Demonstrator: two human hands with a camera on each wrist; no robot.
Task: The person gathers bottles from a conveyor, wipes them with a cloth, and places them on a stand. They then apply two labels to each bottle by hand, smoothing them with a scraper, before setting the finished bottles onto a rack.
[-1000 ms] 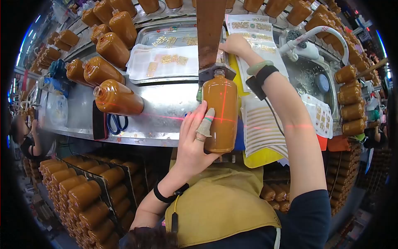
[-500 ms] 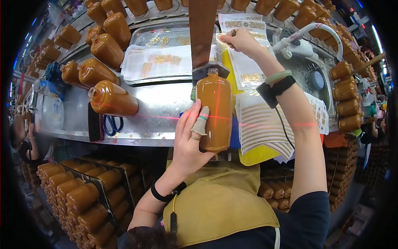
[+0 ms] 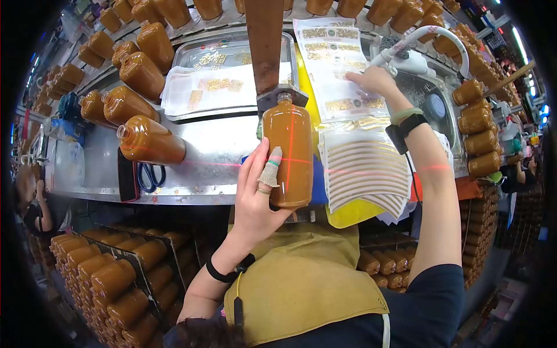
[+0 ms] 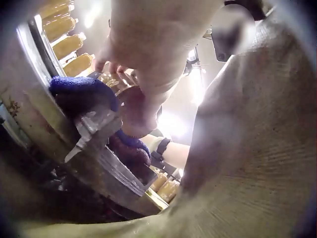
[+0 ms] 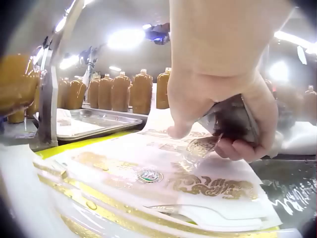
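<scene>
Brown bottle: neck at bracket, front of metal counter. My left hand gripped lower bottle, fingers extended along side, thumb near base. My right hand, over gold-patterned sheets, curled round dark object; could not tell whether clear piece was pinched.

Head looks down on bench; left wrist close, facing up; right wrist low, sharing printed sheets with head.
</scene>
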